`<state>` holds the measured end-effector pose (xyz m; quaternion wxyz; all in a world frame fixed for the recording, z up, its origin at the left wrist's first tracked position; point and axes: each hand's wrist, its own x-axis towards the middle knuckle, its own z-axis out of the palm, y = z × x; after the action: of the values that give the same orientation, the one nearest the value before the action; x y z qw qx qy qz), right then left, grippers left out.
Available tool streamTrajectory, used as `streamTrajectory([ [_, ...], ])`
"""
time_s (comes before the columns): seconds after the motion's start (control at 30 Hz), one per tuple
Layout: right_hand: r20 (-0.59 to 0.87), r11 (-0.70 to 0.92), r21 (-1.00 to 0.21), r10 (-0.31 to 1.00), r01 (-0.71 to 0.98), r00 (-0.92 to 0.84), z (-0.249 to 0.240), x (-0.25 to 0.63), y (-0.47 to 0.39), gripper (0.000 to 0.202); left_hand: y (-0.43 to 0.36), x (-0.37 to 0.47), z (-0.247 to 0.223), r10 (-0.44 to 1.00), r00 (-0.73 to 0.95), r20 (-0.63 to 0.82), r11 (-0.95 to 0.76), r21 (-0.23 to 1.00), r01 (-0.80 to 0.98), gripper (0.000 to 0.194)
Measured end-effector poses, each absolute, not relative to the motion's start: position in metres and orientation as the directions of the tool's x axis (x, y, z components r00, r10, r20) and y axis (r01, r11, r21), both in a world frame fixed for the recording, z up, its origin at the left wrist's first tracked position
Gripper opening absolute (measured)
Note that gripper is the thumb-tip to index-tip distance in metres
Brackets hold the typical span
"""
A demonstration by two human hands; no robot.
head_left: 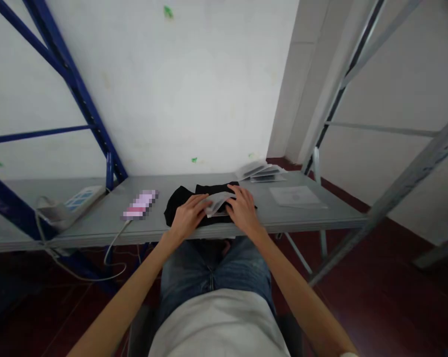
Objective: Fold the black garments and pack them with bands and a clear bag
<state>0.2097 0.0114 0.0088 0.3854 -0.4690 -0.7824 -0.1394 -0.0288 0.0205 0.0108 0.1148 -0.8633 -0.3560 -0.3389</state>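
A translucent plastic bag (218, 200) lies between my hands at the front of the grey shelf, on top of black folded cloth (178, 199). At its left side, my left hand (189, 214) is closed, with the fingertips gripping the edge of the plastic. From the right, my right hand (243, 207) has bent fingers on the bag's other edge, its thumb near the middle. The plastic looks raised and creased between the two hands. The black cloth spreads out beneath both hands and partly behind them; its full shape is hidden.
Several flat clear bags (259, 171) lie fanned at the back right. Another flat whitish bag (295, 196) is nearer. On the left are a blurred-out phone (140, 204) with a cable and a white power strip (83, 199). Blue posts (80, 94) and grey posts (402, 181) flank the shelf (153, 230).
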Motion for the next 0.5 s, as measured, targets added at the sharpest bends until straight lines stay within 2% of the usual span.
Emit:
streamTrajectory([
  [0.1,0.738,0.475,-0.185,0.645,0.861,-0.197,0.009,0.209,0.011,0.028,0.024,-0.03,0.003,0.654,0.408,0.637,-0.566,0.055,0.823,0.052],
  [0.17,0.748,0.476,-0.22,0.642,0.851,-0.166,0.009,0.209,0.011,0.028,0.027,-0.033,-0.005,0.709,0.396,0.583,-0.528,0.068,0.846,0.057],
  [0.5,0.843,0.665,-0.396,0.536,0.634,-0.036,0.014,0.22,0.02,0.028,0.039,-0.04,-0.017,0.723,0.47,0.505,-0.614,0.159,0.773,0.058],
])
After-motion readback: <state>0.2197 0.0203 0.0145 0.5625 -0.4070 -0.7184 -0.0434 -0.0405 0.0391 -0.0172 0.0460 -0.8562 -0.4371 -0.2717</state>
